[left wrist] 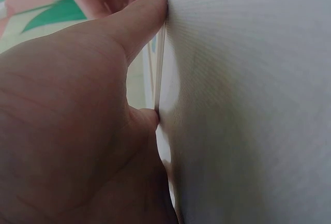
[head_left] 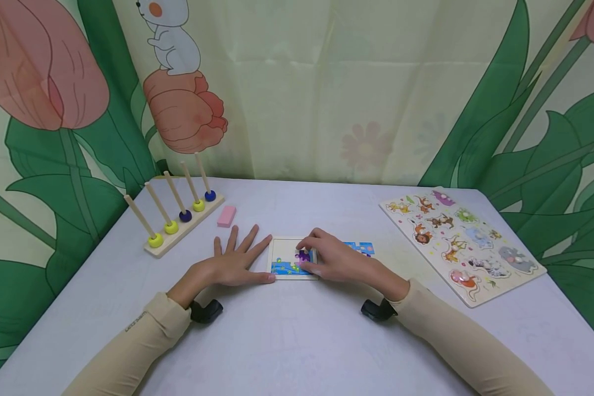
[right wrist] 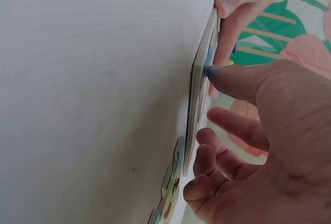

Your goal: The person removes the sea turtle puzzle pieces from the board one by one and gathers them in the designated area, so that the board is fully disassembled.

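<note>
A small jigsaw puzzle tray (head_left: pixel 293 277) with a pale wooden frame lies flat on the table, blue pieces (head_left: pixel 283 268) filling its lower part. Fingers spread, my left hand (head_left: pixel 235 265) lies on the table, thumb and index fingertip touching the tray's left edge. My right hand (head_left: pixel 335 257) is over the tray's right side, with thumb and index finger about a purple puzzle piece (head_left: pixel 303 256). In the right wrist view the thumb of the right hand (right wrist: pixel 289 115) touches the tray's surface; the hand partly hides the piece.
Loose blue puzzle pieces (head_left: pixel 363 248) lie right of the tray, partly behind the right hand. A pegged wooden stand (head_left: pixel 165 245) with yellow and blue beads is at the left, beside a pink block (head_left: pixel 226 216). An animal puzzle board (head_left: pixel 433 253) lies at the right.
</note>
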The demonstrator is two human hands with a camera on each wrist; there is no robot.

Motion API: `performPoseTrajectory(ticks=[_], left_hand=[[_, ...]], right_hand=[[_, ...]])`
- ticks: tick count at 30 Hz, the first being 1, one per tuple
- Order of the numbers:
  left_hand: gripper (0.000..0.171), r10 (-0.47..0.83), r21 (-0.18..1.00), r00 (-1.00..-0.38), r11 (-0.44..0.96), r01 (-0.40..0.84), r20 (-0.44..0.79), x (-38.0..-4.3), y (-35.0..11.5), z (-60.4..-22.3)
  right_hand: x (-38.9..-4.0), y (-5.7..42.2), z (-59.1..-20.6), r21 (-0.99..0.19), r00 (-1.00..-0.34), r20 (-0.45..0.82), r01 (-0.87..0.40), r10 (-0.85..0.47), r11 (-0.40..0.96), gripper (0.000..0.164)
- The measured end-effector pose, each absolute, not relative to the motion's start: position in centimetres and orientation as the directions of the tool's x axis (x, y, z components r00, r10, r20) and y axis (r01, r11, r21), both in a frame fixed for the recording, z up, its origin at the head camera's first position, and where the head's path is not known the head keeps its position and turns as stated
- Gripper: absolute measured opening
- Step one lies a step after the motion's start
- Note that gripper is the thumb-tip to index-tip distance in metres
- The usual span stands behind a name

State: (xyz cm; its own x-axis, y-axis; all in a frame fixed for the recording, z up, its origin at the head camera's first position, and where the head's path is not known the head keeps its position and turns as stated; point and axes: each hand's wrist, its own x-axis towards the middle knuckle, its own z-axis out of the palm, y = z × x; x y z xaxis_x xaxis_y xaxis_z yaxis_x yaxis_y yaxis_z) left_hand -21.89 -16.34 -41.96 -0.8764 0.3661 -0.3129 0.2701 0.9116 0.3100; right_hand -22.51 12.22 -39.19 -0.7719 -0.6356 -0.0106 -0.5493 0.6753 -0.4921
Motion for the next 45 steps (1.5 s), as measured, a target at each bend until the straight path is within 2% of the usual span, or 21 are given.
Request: performPoseTrajectory(ticks=[17,28,38,45], left_hand=[[0.105,0.368,0.327,-0.874,0.908,0.264,-0.317,-21.55,-16.23,-41.41],[0.106,0.368,0.314,-0.876,0.910,0.270,-0.312,-21.70,-16.28,-41.69],[0.106,0.364,0.314,-0.875,0.912,0.265,-0.320,-21.72,-16.24,-41.74],[0.106,0.362,0.314,-0.877,0.912,0.263,-0.317,-21.74,-16.18,-41.76]], right_hand=[[-22.70,11.96,-39.14,-0.470,-0.804,-0.100,-0.482,-0.587,0.740,0.040],[-22.69,11.90,-39.11,-0.489,-0.808,-0.097,-0.470,-0.581,0.735,0.041],[-22.47,11.99,-39.03,-0.448,-0.817,-0.053,-0.494,-0.574,0.745,0.037],[-22.48,12.32,-38.94,-0.449,-0.801,-0.023,-0.526,-0.598,0.722,0.036]])
